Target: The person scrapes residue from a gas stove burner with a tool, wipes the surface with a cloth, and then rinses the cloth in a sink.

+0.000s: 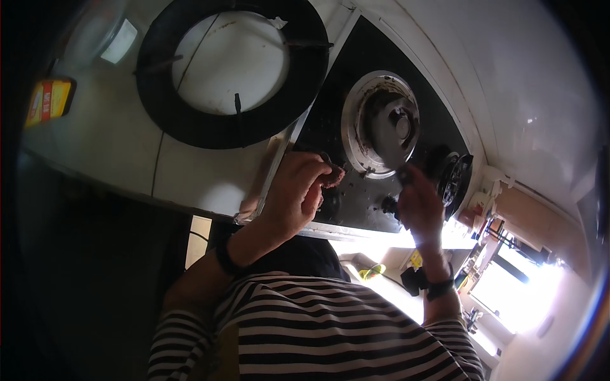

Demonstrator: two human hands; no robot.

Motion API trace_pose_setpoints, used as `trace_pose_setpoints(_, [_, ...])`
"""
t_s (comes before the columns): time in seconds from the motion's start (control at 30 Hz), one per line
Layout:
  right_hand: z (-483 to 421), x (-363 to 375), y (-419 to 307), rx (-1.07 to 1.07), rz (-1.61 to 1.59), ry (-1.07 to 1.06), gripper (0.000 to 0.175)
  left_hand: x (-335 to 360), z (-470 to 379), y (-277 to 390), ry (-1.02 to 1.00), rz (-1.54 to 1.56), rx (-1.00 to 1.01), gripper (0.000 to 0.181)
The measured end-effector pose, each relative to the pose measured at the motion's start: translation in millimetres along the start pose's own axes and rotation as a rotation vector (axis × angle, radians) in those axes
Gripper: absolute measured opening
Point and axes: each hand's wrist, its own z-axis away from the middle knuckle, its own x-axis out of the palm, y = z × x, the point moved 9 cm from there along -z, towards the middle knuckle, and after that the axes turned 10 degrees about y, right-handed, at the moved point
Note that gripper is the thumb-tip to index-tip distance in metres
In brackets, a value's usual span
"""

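Observation:
My left hand point(295, 190) grips a reddish-brown scrubbing pad point(333, 176) at the front left of a black gas hob point(329, 138). My right hand point(421, 205) is closed around the dark handle of a broad-bladed tool point(388, 135). Its grey blade is blurred and lies across the burner, so I cannot tell whether it is a knife or a scraper. Around the burner runs a metal drip ring point(351, 125) with dark brown residue on its inner side. Dark crumbs lie on the hob between my hands. A black control knob point(390, 205) sits left of my right hand.
A black pan-support ring with prongs point(157, 102) lies on the white tiled counter point(200, 183) to the left. A yellow and red package point(50, 101) sits farther left. Another black burner part point(456, 183) stands at the hob's right. A white wall point(514, 95) rises behind.

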Motion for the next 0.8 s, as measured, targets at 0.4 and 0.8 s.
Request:
trace_pose_setpoints(0.4, [-7,-83,-55,-0.563,0.48,-0.081,0.043,23,-26,30,0.063,-0.299,0.221,0.037])
trace_pose_setpoints(0.8, [-200,-76,-93,-0.842,0.824,-0.285,0.033,47,-9,-3,-0.103,-0.194,0.223,0.041])
